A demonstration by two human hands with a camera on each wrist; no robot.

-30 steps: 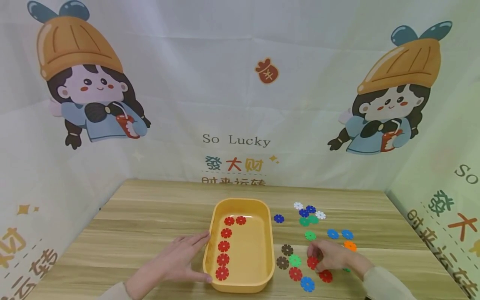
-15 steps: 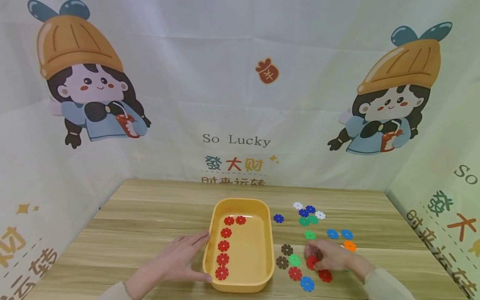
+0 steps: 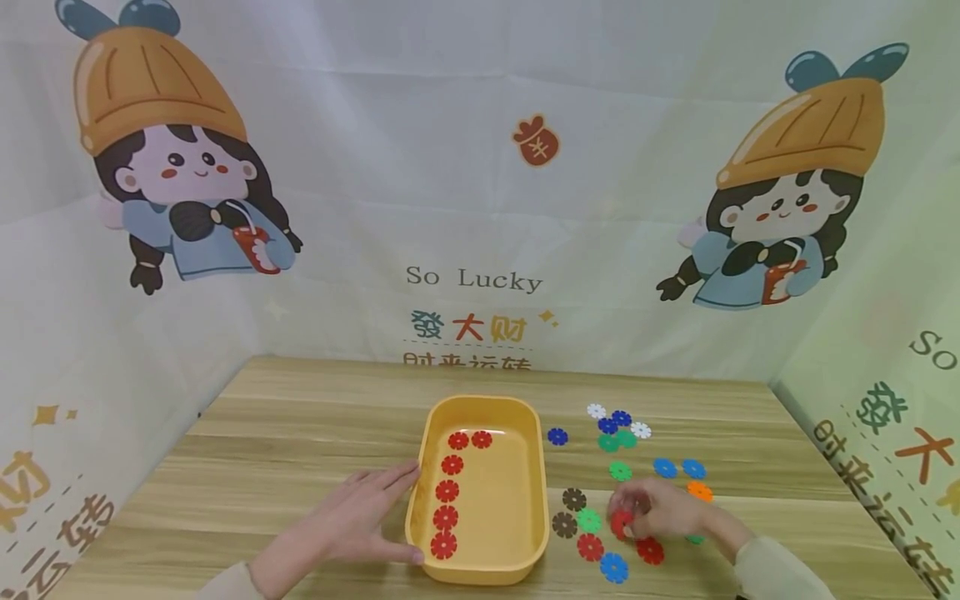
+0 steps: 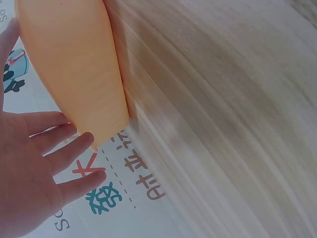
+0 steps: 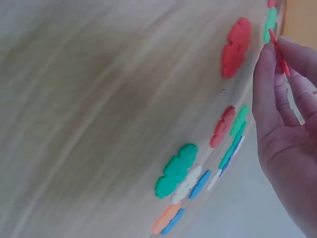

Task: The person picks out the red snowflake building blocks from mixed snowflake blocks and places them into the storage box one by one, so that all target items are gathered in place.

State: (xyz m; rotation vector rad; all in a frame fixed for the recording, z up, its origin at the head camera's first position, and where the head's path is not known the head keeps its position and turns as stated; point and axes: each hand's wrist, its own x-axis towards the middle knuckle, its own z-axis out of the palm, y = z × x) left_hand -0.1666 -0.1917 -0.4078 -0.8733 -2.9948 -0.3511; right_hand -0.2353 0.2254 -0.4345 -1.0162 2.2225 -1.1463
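Observation:
My left hand rests against the left side of a yellow plastic bin, fingers straight. In the left wrist view, the fingers of the left hand touch the bin's outer wall. Inside the bin, several red snowflake discs lie flat along the left side and far end. To the right of the bin, my right hand pinches a red snowflake disc between thumb and fingers. The right wrist view shows this pinched red disc edge-on, above the table.
Loose discs lie right of the bin: brown discs, a light green disc, red discs, a blue disc and an orange disc. Dark blue and white discs lie farther back. A printed cloth hangs behind the table.
My right hand keeps its pinch on the red disc and shifts very slightly left. The left hand and the bin stay in place.

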